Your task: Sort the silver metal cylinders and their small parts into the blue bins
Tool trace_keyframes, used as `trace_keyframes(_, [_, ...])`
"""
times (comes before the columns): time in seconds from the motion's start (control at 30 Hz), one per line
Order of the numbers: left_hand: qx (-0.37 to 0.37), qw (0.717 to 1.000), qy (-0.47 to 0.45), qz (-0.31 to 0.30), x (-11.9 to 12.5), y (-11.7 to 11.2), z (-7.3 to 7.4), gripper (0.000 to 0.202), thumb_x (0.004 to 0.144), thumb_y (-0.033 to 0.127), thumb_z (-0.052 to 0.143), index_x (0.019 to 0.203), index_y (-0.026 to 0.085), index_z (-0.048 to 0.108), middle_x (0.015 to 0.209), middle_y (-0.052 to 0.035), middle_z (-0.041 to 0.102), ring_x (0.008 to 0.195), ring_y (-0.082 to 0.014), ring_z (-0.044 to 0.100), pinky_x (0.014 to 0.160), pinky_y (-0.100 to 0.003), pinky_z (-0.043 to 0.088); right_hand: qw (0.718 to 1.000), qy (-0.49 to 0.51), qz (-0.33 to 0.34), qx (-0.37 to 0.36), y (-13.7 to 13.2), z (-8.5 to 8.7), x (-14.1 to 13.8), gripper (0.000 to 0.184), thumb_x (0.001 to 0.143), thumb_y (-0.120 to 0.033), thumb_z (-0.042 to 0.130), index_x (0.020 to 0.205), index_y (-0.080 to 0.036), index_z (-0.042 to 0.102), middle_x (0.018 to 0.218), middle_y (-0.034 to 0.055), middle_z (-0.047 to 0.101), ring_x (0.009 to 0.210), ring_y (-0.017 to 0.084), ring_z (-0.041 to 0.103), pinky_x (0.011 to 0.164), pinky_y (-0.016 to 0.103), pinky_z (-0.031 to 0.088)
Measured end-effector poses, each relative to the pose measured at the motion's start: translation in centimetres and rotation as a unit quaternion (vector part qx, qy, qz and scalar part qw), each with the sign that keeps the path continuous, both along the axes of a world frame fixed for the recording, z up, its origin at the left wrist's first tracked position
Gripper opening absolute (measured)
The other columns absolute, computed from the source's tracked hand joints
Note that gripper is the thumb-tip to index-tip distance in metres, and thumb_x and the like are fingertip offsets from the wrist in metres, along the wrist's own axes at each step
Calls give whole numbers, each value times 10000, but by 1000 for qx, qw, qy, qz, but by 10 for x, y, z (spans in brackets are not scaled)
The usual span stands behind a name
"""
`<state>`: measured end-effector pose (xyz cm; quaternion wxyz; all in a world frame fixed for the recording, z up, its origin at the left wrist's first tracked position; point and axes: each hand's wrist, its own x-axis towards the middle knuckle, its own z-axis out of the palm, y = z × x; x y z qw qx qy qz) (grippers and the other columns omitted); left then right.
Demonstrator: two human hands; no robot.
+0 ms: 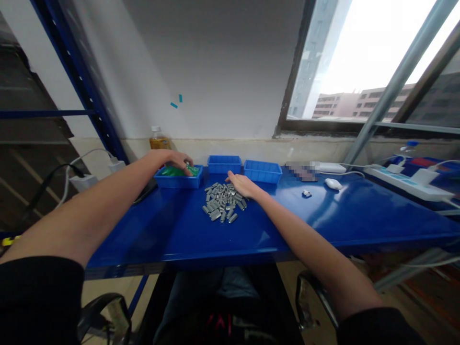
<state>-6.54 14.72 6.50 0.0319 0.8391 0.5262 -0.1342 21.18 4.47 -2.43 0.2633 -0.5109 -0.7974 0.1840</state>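
My left hand (pixel 178 160) reaches into the leftmost blue bin (pixel 163 181) and rests on green material (pixel 176 171) inside it, fingers curled down. My right hand (pixel 242 184) lies at the far right edge of a pile of several small grey metal cylinders (pixel 223 202) on the blue table (pixel 316 225); its fingers touch the pieces. What, if anything, either hand grips is hidden. Two more blue bins, the middle bin (pixel 224 164) and the right bin (pixel 262 171), stand behind the pile.
A bottle of yellow drink (pixel 158 139) stands against the wall behind the left bin. A white mouse (pixel 333 183), a small white object (pixel 306 193), a power strip (pixel 406 182) with cables and chargers (pixel 82 181) lie around. A window is at right.
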Motion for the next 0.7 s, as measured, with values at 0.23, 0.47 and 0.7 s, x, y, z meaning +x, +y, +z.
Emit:
trace_keyframes(0.23, [-70, 996, -35, 53, 4, -6, 0, 618, 685, 457, 657, 1233, 183, 580, 1100, -66, 673, 876, -206, 590, 755, -313, 479, 1000, 6, 1, 3, 0, 0, 0, 799, 928, -613, 76, 1066, -106, 677, 1175, 123, 638, 1124, 218, 566, 971, 270, 364])
trace_keyframes(0.47, [-105, 990, -73, 60, 5, -15, 7, 605, 714, 353, 660, 1283, 191, 533, 1085, -55, 683, 837, -175, 607, 710, -276, 487, 1000, 1, -1, 0, -1, 1, 0, 742, 951, -567, 93, 1057, -123, 679, 1178, 104, 639, 1132, 206, 563, 982, 264, 358])
trace_keyframes(0.7, [-57, 998, -14, 31, 8, -11, 2, 594, 698, 296, 666, 1259, 137, 549, 1100, -75, 679, 846, -172, 594, 745, -281, 482, 1000, -10, -9, -2, -4, 4, -2, 663, 977, -485, 125, 1050, -136, 684, 1181, 94, 639, 1136, 201, 562, 991, 273, 360])
